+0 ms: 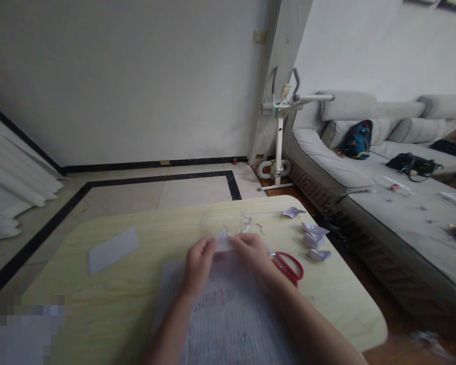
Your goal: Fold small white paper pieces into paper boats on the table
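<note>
A small folded piece of white paper [224,242] is pinched between my two hands, its pointed top facing away from me. My left hand [200,261] grips its left side and my right hand [254,252] its right side. Below them lies a large sheet of lined paper [228,319] covered in writing, partly hidden by my forearms. Red-handled scissors [289,267] rest just right of my right hand, their blades mostly hidden behind it. Thin paper scraps [248,223] lie beyond my hands.
Several folded paper shapes [314,235] sit along the right side of the wooden table [349,299]. A blank paper strip [114,249] lies at the left. Beyond the table's right edge stands a grey sofa [387,203] with bags on it; white exercise equipment [279,142] stands behind.
</note>
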Available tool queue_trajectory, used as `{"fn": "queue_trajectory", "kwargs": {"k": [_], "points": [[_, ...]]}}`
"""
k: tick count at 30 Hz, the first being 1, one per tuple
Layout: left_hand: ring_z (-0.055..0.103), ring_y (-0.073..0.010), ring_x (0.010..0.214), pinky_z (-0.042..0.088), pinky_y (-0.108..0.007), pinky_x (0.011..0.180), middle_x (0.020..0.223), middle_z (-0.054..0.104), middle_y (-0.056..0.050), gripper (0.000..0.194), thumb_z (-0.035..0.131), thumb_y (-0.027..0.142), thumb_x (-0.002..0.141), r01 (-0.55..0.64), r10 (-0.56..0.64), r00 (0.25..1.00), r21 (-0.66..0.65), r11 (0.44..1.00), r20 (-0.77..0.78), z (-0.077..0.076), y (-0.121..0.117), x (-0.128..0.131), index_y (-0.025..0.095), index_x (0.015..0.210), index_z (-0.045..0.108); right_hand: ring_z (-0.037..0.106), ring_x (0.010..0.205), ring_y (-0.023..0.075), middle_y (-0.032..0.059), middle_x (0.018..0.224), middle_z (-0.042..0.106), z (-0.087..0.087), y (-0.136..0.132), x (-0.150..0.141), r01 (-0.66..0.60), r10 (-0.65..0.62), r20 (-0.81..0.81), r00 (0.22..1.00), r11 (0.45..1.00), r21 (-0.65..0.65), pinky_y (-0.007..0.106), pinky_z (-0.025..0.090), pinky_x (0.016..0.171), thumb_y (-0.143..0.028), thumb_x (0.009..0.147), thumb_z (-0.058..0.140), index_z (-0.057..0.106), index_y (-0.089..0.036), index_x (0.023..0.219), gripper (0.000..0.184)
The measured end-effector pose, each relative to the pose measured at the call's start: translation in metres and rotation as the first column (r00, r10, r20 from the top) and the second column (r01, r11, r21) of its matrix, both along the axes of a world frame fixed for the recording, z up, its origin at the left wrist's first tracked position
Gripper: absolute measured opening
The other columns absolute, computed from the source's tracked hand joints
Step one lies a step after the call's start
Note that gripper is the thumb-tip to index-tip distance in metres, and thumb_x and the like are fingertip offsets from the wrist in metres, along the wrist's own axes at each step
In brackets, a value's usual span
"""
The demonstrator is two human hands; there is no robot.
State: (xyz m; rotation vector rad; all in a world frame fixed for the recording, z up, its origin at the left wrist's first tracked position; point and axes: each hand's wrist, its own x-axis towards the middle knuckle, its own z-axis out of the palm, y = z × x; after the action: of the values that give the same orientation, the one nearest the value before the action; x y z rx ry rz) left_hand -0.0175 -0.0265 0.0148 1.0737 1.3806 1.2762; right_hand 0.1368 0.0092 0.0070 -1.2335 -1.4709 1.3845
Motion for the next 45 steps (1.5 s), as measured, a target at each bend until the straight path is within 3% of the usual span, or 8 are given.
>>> {"fn": "queue_trajectory", "kwargs": {"k": [7,14,19,25,30,45], "points": [[0.063,-0.0166,0.057,0.046,-0.022,0.05,0.059,0.064,-0.002,0.036,0.059,0.049,0.078,0.043,-0.045,0.998,-0.042,0.998,-0.041,-0.003,-0.001,0.0,0.014,0.071,0.063,0.046,0.051,0.0098,-0.0005,0.054,0.052,0.004,-0.001,0.001,-0.028,0.026,0.055,0.998,0.999,0.033,0.019,0.032,0.046,-0.046,0.082,0.055,0.064,-0.012,0.064,0.04],[0.06,-0.0158,0.047,0.043,-0.022,0.044,0.05,0.063,-0.001,0.039,0.06,0.051,0.075,0.023,-0.027,0.999,-0.072,0.997,-0.046,0.005,-0.003,0.001,0.014,0.066,0.065,0.046,0.051,0.0092,-0.0014,0.055,0.053,0.007,-0.003,0.0,-0.053,0.051,0.042,0.998,0.998,0.046,0.019,0.032,0.047,-0.042,0.081,0.058,0.064,-0.013,0.063,0.035],[0.061,-0.0165,0.049,0.045,-0.023,0.047,0.051,0.064,-0.004,0.04,0.063,0.05,0.072,0.035,-0.037,0.999,-0.109,0.993,-0.02,0.009,-0.002,0.002,0.012,0.06,0.065,0.042,0.046,0.0086,-0.0021,0.048,0.049,0.009,-0.002,0.001,-0.001,-0.001,0.057,0.998,0.999,0.04,0.02,0.03,0.044,-0.041,0.078,0.061,0.06,-0.013,0.055,0.036],[0.062,-0.0162,0.054,0.046,-0.023,0.049,0.061,0.069,-0.007,0.037,0.055,0.045,0.079,0.061,-0.061,0.998,-0.075,0.995,0.011,0.008,-0.003,0.002,0.011,0.073,0.068,0.046,0.048,0.0097,-0.0015,0.05,0.052,0.004,0.003,0.002,0.091,-0.094,0.042,0.995,0.993,0.071,0.02,0.031,0.044,-0.043,0.075,0.063,0.06,-0.014,0.055,0.036],[0.06,-0.0139,0.051,0.045,-0.021,0.049,0.055,0.065,-0.002,0.033,0.053,0.041,0.081,0.024,-0.024,0.999,-0.012,1.0,-0.043,0.004,-0.002,0.001,0.013,0.067,0.065,0.049,0.053,0.0103,-0.001,0.056,0.056,0.001,0.004,0.001,0.05,-0.052,0.026,0.998,0.995,0.083,0.019,0.034,0.047,-0.041,0.077,0.062,0.064,-0.013,0.063,0.032],[0.058,-0.015,0.054,0.044,-0.022,0.053,0.056,0.064,-0.003,0.033,0.054,0.042,0.082,0.045,-0.046,0.999,-0.02,0.999,-0.029,0.004,-0.002,-0.001,0.013,0.068,0.063,0.047,0.05,0.0103,-0.0014,0.052,0.053,0.0,0.004,0.0,0.094,-0.098,0.058,0.994,0.994,0.056,0.019,0.032,0.044,-0.044,0.076,0.062,0.062,-0.014,0.059,0.035]]}}
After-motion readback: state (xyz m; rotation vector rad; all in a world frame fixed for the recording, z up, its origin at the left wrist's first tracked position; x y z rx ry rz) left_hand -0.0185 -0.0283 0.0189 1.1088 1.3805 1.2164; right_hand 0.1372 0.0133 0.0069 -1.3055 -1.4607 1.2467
